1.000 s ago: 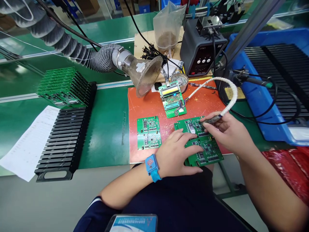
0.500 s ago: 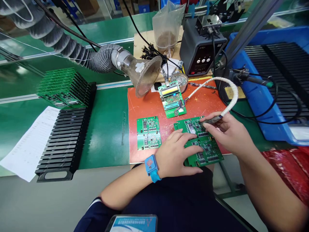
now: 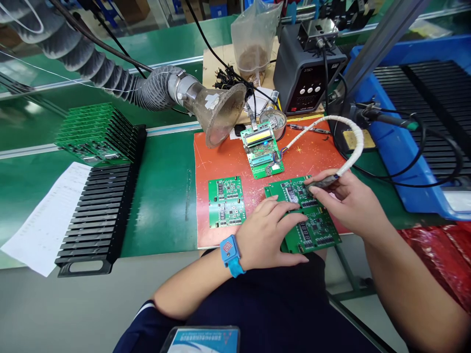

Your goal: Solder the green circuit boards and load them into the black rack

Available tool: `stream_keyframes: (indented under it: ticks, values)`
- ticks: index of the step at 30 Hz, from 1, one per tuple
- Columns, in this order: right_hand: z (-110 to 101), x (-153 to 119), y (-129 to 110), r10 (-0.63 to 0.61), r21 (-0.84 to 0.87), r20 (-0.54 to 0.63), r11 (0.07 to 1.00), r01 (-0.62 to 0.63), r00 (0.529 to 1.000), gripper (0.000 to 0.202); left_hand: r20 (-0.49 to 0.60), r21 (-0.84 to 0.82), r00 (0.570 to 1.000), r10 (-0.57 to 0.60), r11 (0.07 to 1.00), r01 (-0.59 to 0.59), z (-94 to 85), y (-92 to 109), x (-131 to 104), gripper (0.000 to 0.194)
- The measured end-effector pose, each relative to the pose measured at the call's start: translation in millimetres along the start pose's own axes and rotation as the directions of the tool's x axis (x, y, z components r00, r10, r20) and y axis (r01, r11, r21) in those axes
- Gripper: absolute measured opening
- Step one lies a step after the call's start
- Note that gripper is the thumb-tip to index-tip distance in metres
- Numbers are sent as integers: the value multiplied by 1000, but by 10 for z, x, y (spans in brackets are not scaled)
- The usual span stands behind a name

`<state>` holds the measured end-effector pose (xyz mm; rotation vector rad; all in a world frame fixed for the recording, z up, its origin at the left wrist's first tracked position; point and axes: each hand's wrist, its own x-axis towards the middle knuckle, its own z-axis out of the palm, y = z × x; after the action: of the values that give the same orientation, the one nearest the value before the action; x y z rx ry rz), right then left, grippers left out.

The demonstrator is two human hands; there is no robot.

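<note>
Your right grip (image 3: 349, 201) pinched the cabled probe (image 3: 326, 182), its long axis pointing left over the circuit board (image 3: 321, 226), right of frame centre; your left grip (image 3: 263, 236), fingers spread, lay across the board's left side.

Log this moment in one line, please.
left hand: spread on circuit board; right hand: holding cable end at same board; display board: lying on orange mat
</note>
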<state>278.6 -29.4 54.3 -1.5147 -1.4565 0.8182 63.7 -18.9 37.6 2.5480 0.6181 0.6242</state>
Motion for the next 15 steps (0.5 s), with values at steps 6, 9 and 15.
stream_keyframes:
  ticks: [6, 9, 15]
  values:
    - [-6, -9, 13, 1, -10, -1, 1000, -1, 1000, 14, 8, 21, 1000, 16, 1000, -16, -10, -4, -5, 61]
    - [-1, -19, 22, 20, -29, -9, 999, -21, 1000, 18, -1, 22, 1000, 17, 1000, -17, -10, -3, -10, 60]
    - [13, -29, 48, 38, -28, -18, 999, -38, 999, 21, -2, 12, 1000, 17, 1000, -17, 0, -5, -13, 59]
